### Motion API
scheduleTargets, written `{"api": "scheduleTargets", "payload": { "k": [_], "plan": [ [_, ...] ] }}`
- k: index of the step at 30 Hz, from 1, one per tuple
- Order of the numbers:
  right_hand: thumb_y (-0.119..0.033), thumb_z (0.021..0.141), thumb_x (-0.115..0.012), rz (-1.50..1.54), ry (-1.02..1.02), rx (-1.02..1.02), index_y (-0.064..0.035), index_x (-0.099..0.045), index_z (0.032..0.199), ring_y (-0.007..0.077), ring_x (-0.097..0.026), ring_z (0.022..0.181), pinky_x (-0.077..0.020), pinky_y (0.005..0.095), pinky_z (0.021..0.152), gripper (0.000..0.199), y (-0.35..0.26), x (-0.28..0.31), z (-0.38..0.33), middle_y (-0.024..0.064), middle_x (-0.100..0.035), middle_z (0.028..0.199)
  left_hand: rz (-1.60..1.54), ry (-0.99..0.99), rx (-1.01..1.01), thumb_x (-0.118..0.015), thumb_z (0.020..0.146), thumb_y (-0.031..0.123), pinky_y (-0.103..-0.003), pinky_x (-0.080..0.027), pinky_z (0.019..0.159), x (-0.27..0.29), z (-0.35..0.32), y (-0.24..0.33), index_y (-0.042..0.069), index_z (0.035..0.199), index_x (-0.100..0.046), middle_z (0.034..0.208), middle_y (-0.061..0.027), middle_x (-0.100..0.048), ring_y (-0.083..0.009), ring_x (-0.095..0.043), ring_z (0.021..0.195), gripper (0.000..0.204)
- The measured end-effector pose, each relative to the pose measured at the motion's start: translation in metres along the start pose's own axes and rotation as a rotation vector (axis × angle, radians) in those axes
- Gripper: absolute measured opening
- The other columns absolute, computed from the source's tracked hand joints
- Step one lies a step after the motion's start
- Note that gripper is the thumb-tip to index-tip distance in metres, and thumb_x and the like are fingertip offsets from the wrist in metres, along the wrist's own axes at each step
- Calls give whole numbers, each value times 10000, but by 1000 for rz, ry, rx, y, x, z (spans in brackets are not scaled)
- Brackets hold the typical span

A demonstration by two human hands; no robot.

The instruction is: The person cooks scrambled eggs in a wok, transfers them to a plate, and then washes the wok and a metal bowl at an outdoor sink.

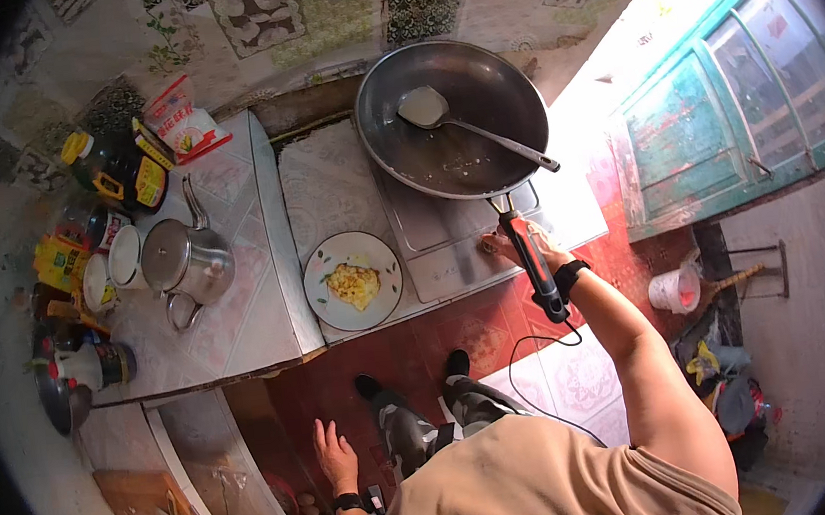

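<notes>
My left hand (335,459) hangs low at my side, its fingers outstretched and holding nothing. My right hand (507,248) reaches in under the black and red handle (536,270) of a large wok (396,149). Its fingers point at the front right of the flat cooktop (431,274), near or touching its panel; the handle hides part of the hand. Inside the wok, which sits on the cooktop, rests a metal spatula (480,133), its handle over the right rim. Left of the cooktop, a fried egg (353,286) lies on a white plate (325,305) with a leaf pattern.
On the left counter (259,324) stand a steel pot (202,264), a dark sauce bottle (117,168) with a yellow cap, a white and red bag (185,120) and several jars. A cable (514,378) hangs near my right arm. A teal window shutter (692,143) angles in at right.
</notes>
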State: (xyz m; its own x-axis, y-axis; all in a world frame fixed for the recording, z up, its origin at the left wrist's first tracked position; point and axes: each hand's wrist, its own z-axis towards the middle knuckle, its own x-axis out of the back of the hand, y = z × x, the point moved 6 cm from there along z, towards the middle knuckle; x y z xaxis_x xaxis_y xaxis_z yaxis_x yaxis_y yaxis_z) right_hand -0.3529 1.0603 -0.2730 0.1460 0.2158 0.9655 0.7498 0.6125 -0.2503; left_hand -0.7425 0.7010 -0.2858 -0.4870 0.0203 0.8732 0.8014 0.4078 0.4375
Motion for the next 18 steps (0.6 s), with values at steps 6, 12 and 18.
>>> {"api": "scheduleTargets", "payload": {
  "k": [6,12,18],
  "plan": [
    [-305,700,-623,131,147,19,-66,-516,763,307,-543,710,-429,393,603,269,-14,38,6,132,-524,725,-46,107,17,-515,776,79,-375,-341,961,4,-8,50,50,1134,-500,1308,-122,-367,-303,-377,1171,359],
    [-374,707,-616,189,147,-129,-38,-545,686,335,-580,606,-449,407,546,344,-18,44,8,166,-572,620,-91,253,-19,-512,769,69,-381,-359,943,34,-21,78,42,1111,-514,1261,-136,-419,-313,-418,1133,343],
    [-487,742,-514,185,187,-363,-54,-575,627,350,-589,650,-462,428,586,452,-13,32,1,176,-588,632,-119,327,-35,-515,769,54,-371,-376,928,62,-34,106,36,1095,-525,1222,-130,-461,-309,-444,1108,327]
  ]
}}
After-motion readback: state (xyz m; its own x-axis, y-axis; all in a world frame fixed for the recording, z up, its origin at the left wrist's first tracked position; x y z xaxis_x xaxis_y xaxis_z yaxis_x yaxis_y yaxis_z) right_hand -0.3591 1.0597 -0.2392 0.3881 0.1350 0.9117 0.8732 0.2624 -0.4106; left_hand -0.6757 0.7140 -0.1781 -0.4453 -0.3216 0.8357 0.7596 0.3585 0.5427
